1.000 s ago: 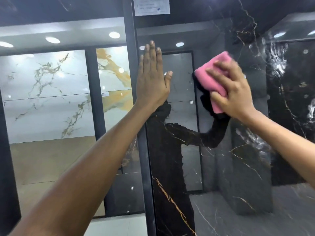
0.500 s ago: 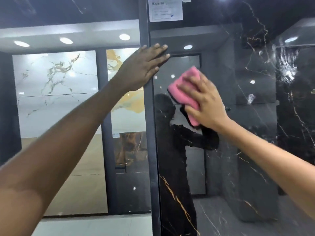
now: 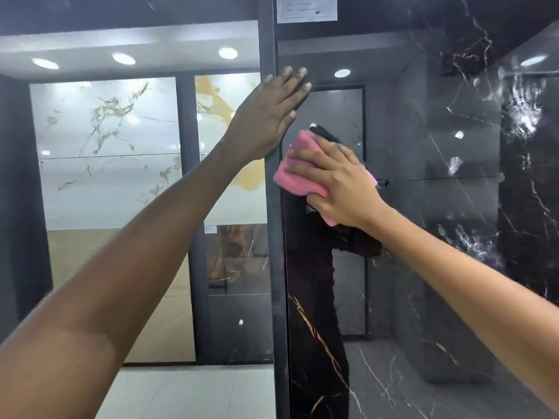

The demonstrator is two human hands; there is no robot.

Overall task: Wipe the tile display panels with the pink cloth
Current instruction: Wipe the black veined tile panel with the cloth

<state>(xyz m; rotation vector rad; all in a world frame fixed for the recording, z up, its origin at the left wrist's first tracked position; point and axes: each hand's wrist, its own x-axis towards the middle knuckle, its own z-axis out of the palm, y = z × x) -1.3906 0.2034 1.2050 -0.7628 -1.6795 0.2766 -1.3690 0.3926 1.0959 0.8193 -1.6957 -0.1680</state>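
Head view, single entry. Against the frame half a second back, I log the pink cloth (image 3: 298,170) lower on the panel and nearer the dark vertical frame strip (image 3: 273,267); my right hand (image 3: 338,182) has come down with it, while my left hand (image 3: 269,116) stays in much the same spot, fingers now angled further right. Right hand: fingers spread and bent over the folded cloth, pressing it flat to the black marble tile panel (image 3: 423,237). Left hand: flat, fingers straight and together, palm resting across the strip and the panel's edge, holding nothing. Cloth: soft, folded into a thick pad, its left edge touching the strip. Panel: glossy, black with white and gold veins, mirror-like, showing my dark reflection. Left of the strip: pale marble-look display tiles (image 3: 106,152), polished, reflecting ceiling lights. White label (image 3: 306,9) at the top of the panel, cut off by the frame edge, print unreadable. The cloth's middle is hidden under my hand.
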